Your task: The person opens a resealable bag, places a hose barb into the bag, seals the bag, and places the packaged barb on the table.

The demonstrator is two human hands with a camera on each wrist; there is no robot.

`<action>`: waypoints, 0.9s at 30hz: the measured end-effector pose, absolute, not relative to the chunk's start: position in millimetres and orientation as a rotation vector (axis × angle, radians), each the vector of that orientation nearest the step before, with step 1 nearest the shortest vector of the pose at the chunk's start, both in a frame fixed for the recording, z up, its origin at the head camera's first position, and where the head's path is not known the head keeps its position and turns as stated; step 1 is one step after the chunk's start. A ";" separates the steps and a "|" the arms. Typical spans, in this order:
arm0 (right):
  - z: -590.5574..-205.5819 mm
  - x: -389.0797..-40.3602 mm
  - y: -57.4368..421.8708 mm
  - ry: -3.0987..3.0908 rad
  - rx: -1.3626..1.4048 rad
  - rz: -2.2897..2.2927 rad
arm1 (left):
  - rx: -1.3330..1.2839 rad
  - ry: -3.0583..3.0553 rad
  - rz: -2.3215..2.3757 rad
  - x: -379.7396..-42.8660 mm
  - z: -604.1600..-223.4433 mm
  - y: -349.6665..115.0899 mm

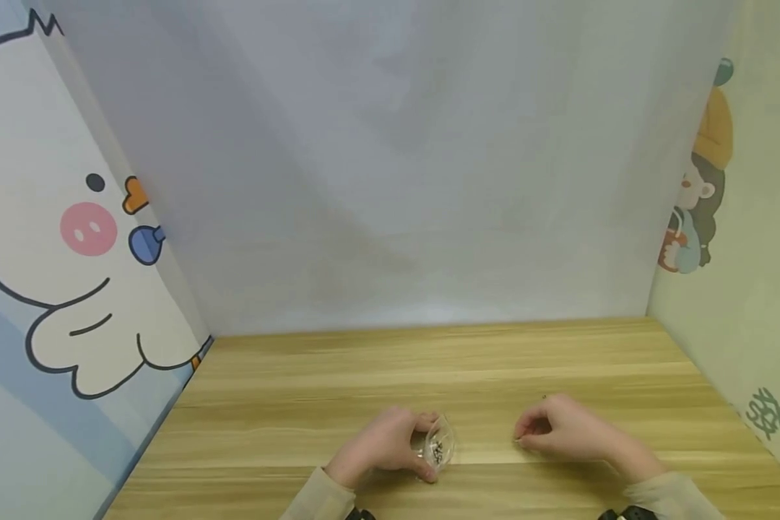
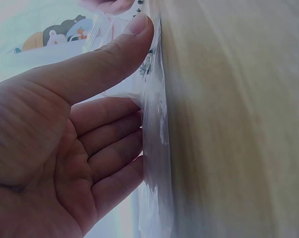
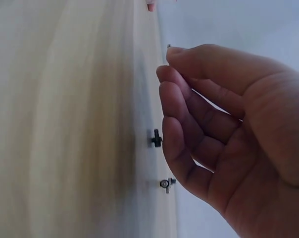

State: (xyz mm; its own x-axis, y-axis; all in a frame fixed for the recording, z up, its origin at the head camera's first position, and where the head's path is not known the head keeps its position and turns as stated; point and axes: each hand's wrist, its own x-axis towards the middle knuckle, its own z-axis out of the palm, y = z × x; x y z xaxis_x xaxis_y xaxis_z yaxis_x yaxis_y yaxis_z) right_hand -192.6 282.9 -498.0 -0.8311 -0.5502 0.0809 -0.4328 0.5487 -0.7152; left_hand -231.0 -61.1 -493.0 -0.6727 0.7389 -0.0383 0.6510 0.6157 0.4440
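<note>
In the head view my left hand point(image 1: 390, 442) holds a small clear plastic bag point(image 1: 448, 437) low over the table, thumb on the near side and fingers on the far side. Several tiny dark and silvery screws point(image 1: 438, 452) show inside it. The bag's film point(image 2: 157, 148) runs past the fingertips in the left wrist view. To the right, my right hand point(image 1: 562, 430) pinches a tiny metal piece like a screw point(image 3: 169, 46) between thumb and index finger; most of it is hidden. Beyond its other fingers, a black screw point(image 3: 157, 139) and a silvery one point(image 3: 165, 184) are on the table.
The wood-grain table point(image 1: 286, 390) extends to a pale grey curtain point(image 1: 396, 180) at the back. A panel with a white cartoon bird point(image 1: 32, 180) borders the left, and a cream panel point(image 1: 747, 289) with drawings borders the right.
</note>
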 end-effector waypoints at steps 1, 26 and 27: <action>-497.8 -193.2 280.7 2.629 -0.847 -1.150 | 1.147 2.623 0.593 -231.7 -493.0 -61.4; -496.5 -204.2 205.2 2.589 -0.891 -1.240 | 1.122 2.625 0.614 -229.8 -494.1 -63.8; -495.5 -204.7 203.3 2.586 -0.885 -1.241 | 1.127 2.625 0.620 -230.6 -494.1 -63.3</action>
State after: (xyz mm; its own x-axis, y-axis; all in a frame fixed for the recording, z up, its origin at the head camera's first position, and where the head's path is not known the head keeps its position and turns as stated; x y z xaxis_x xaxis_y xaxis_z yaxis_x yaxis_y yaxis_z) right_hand -204.7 203.3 -495.5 -0.8172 -0.5631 0.1228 -0.4483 0.4870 -0.7496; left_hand -230.6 -63.3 -494.1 -0.6827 0.7300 -0.0332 0.6380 0.6176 0.4600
